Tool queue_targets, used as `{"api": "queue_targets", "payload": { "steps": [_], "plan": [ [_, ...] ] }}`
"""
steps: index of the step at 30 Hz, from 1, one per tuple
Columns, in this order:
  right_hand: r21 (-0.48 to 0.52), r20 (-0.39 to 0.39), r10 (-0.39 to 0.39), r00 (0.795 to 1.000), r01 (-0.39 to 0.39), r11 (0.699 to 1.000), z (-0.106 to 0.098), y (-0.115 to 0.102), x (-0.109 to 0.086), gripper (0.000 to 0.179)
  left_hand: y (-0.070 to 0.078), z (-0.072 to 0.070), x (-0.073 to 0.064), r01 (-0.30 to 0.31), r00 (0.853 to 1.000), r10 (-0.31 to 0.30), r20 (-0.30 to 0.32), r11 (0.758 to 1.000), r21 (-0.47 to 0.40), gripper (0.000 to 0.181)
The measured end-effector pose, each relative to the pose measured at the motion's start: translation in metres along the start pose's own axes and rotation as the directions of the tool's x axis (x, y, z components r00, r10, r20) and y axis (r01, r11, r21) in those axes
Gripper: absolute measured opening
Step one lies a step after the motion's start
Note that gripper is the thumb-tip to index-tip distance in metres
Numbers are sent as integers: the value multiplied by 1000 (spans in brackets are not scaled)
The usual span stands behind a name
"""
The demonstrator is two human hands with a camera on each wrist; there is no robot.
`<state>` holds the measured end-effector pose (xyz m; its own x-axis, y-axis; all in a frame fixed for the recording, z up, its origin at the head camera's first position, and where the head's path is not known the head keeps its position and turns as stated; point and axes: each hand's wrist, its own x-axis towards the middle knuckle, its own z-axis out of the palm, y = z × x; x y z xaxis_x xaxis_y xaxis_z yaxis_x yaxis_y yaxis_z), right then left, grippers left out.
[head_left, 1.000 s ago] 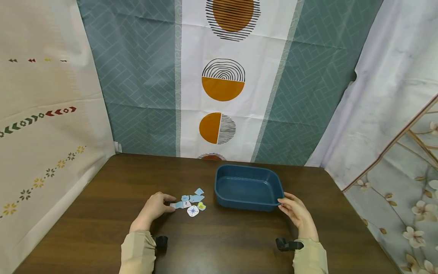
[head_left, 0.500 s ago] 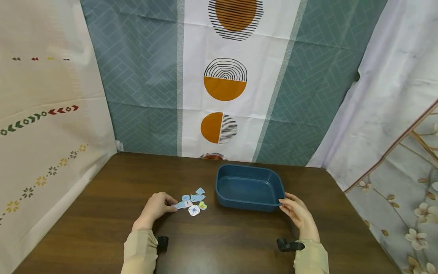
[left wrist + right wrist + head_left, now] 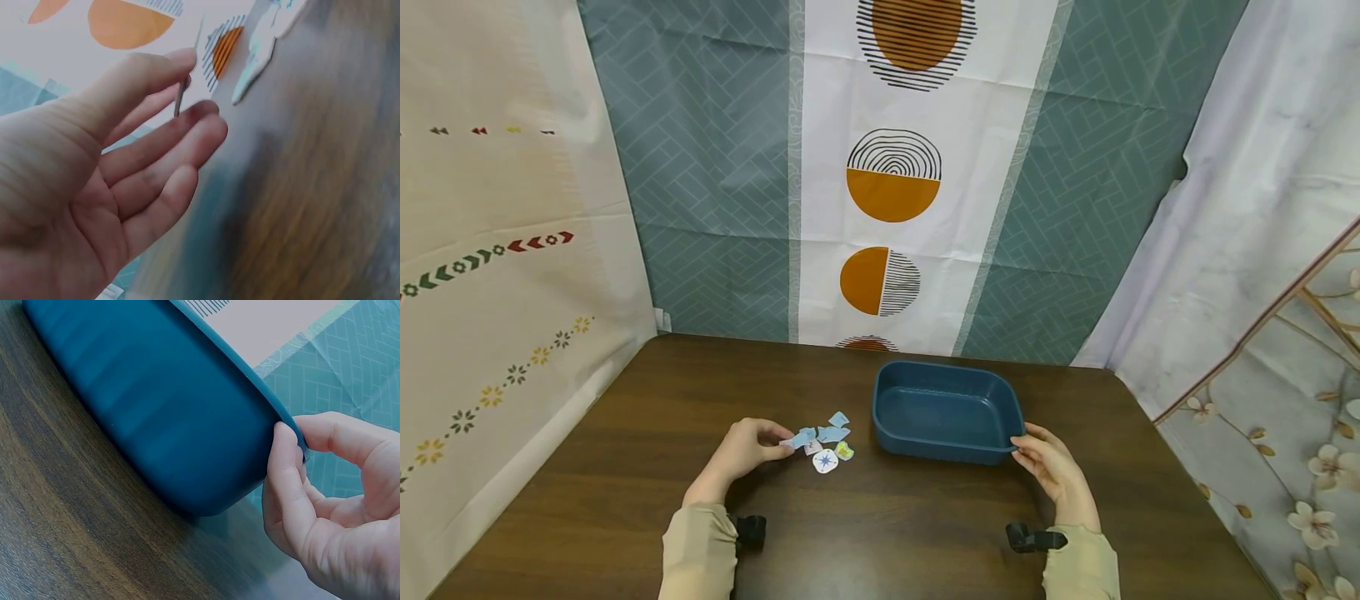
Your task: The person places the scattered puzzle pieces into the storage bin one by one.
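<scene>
My left hand [image 3: 741, 450] pinches a thin, flat light-blue piece [image 3: 800, 439] by its left end, between thumb and fingers. Seen edge-on in the left wrist view, that piece [image 3: 179, 99] is a narrow strip at the fingertips. Close to its right lie several small flat pieces, among them a white one with a blue compass star [image 3: 825, 462] and a yellow-green one [image 3: 844, 451]. My right hand [image 3: 1052, 467] grips the rim of a dark blue rectangular bin [image 3: 936, 451] at its near right corner. In the right wrist view, the thumb and fingers of the right hand [image 3: 325, 494] pinch that rim.
A dark brown wooden table [image 3: 880, 533] lies under everything. Behind it hangs a teal and white patterned curtain [image 3: 715, 208]. Pale patterned cloth [image 3: 490, 333] bounds the left side, and floral cloth [image 3: 1285, 433] the right. A black strap device sits at each wrist.
The light-blue piece, earlier flat on the table at my left fingertips, is now raised and overlaps its neighbours in view. My right hand and the bin stay in place.
</scene>
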<state>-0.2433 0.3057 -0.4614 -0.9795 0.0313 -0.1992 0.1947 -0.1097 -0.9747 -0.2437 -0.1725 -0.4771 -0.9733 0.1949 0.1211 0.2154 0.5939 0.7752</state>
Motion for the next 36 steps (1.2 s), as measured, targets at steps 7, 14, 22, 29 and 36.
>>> {"api": "queue_targets", "payload": {
  "steps": [7, 14, 22, 29, 36],
  "plan": [
    [5, -4, 10, 1000, -10, 1000, 0, -1, 0, 56, 5, 0, 2, -11, 999, 19, 39, 982, -186, 25],
    [8, -4, 6, 1000, -6, 1000, -1, -1, 0, 54, 10, 4, 5, 9, 999, 10, 48, 931, -364, 31],
    [-12, 27, -3, 1000, 3, 1000, -1, -1, -1, 67, 14, 11, 8, 117, 993, -117, 29, 874, -471, 38],
    [-15, 34, -1, 999, 2, 1000, -3, -1, 0, 68, 17, 15, 9, 178, 982, -186, 40, 827, -533, 41],
    [-15, 59, -12, 998, 13, 1000, -3, 0, 0, 68, 24, 23, 11, 193, 978, -202, 46, 814, -548, 40]
  ]
}}
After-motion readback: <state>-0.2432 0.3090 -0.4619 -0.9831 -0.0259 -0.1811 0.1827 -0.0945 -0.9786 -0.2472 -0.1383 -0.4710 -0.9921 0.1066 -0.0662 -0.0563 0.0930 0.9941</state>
